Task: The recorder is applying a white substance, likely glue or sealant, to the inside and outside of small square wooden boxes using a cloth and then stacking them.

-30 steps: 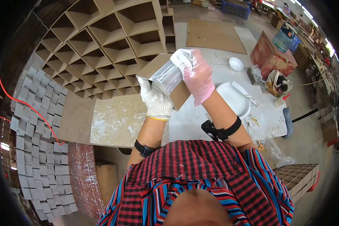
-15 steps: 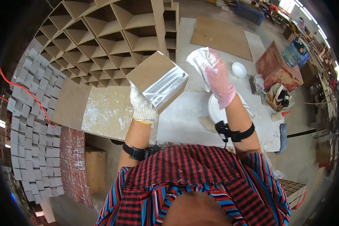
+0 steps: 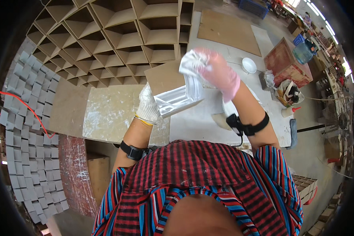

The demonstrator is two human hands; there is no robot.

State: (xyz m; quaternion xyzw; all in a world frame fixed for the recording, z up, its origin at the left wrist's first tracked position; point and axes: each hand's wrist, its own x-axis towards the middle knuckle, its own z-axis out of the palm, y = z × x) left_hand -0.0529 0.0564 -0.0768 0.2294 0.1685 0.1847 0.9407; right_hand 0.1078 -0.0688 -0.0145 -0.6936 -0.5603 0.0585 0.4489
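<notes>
Over the worktable, my left hand (image 3: 147,105), in a white knit glove, is closed on the left side of a brown board box (image 3: 164,80). The box is tilted, and wet-looking white coating (image 3: 172,101) streaks two of its faces. My right hand (image 3: 221,75), in a pink glove, grips a crumpled white cloth (image 3: 190,66) at the box's upper right. The cloth overlaps the coated face there; its contact is blurred. A round white container (image 3: 226,107) sits partly hidden under my right forearm.
Stacked open brown boxes (image 3: 118,35) rise at the far left of the worktable (image 3: 194,125). Many small grey-white boxes (image 3: 25,157) stand left. To the right are a white bowl (image 3: 249,65), a reddish crate (image 3: 285,61), and a bottle with a red nozzle (image 3: 289,112).
The box has turned and tipped, bringing a second white-streaked face into view. My right hand has moved left with the cloth, from beside the box to over its edge.
</notes>
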